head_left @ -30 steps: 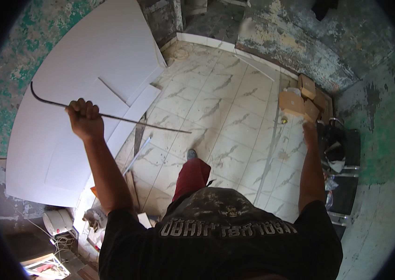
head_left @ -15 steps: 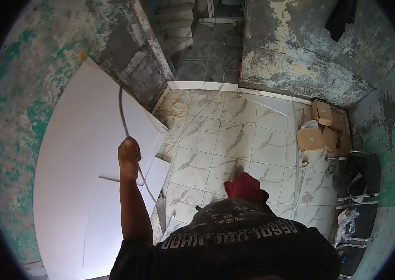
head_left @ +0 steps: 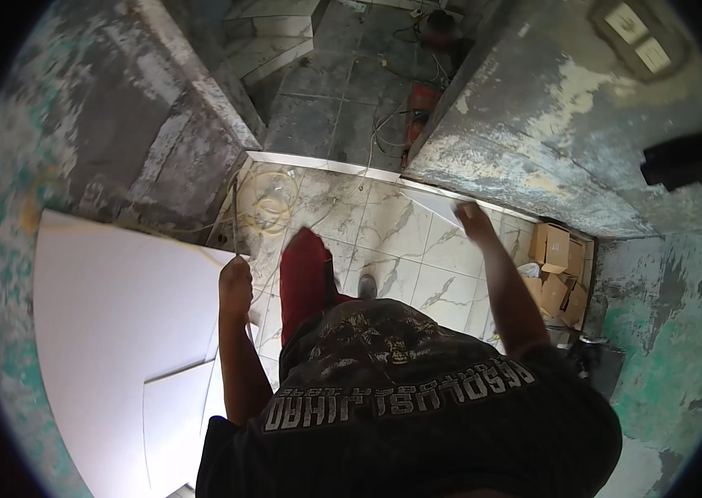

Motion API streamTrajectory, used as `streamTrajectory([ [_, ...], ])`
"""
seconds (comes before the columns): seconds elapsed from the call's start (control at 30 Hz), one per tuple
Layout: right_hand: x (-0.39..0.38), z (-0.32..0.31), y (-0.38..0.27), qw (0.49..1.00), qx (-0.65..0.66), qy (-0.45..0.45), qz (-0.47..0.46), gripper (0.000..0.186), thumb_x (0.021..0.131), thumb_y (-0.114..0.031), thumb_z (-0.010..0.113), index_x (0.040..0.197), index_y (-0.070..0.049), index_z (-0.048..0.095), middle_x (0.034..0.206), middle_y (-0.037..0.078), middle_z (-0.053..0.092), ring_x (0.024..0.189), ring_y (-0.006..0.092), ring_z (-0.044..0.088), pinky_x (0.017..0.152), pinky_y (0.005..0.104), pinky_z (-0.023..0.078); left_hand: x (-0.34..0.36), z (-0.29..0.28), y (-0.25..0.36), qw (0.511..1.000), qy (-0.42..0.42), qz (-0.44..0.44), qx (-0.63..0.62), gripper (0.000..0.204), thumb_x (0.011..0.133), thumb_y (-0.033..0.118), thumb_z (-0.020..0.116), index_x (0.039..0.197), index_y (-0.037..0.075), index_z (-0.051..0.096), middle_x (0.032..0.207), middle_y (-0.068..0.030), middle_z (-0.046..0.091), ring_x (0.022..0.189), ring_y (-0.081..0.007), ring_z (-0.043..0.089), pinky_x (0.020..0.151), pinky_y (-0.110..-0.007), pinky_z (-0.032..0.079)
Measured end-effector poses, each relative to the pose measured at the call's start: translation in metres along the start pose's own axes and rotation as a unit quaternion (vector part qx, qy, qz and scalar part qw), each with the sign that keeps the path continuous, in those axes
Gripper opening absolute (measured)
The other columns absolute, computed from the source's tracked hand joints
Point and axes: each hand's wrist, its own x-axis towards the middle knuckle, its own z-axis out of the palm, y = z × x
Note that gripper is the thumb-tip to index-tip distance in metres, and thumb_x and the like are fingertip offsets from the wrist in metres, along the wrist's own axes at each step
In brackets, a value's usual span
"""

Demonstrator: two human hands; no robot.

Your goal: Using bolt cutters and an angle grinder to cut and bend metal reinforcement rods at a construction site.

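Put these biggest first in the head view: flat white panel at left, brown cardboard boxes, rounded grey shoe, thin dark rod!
1. Flat white panel
2. Brown cardboard boxes, together
3. Unsure: rounded grey shoe and thin dark rod; the rod is longer but skinnier

- looks like we're seeing a room mid-renovation, can't tell if home or shop
- walls [head_left: 650,349] are shedding green and grey paint
- big white board [head_left: 118,307] is hogging the left side
- cardboard boxes [head_left: 557,249] are crowding a corner of the marble-look tile floor [head_left: 384,220]
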Motion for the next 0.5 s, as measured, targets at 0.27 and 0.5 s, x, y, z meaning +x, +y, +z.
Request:
streamTrajectory([
  [0.27, 0.389, 0.106, -0.19, 0.964, -0.053, -0.065, -0.251, 0.024, 0.09, -0.028, 0.056, 0.095, -0.006, 0.063, 0.093, 0.014, 0.064, 0.089, 0.0299, 0.063, 0.078, 0.0404, 0.05, 0.283, 0.025, 0.08, 0.991, -0.034, -0.125, 0.024, 0.035, 0.1, 0.03, 0.042, 0.073, 0.009, 0.05, 0.058, 0.0014, 0.042, 0.051, -0.0104, 0.041, 0.046, -0.032, 0.033],
  [0.5, 0.376, 0.208, -0.095, 0.913, -0.157, -0.359, 0.11, 0.031, 0.094, -0.035, 0.052, 0.098, -0.013, 0.074, 0.095, 0.019, 0.069, 0.093, 0.039, 0.066, 0.081, 0.0495, 0.051, 0.475, 0.048, 0.218, 0.96, -0.152, -0.194, 0.136, 0.042, 0.101, 0.046, 0.042, 0.071, 0.018, 0.045, 0.054, 0.0049, 0.037, 0.042, -0.0089, 0.037, 0.039, -0.029, 0.032],
])
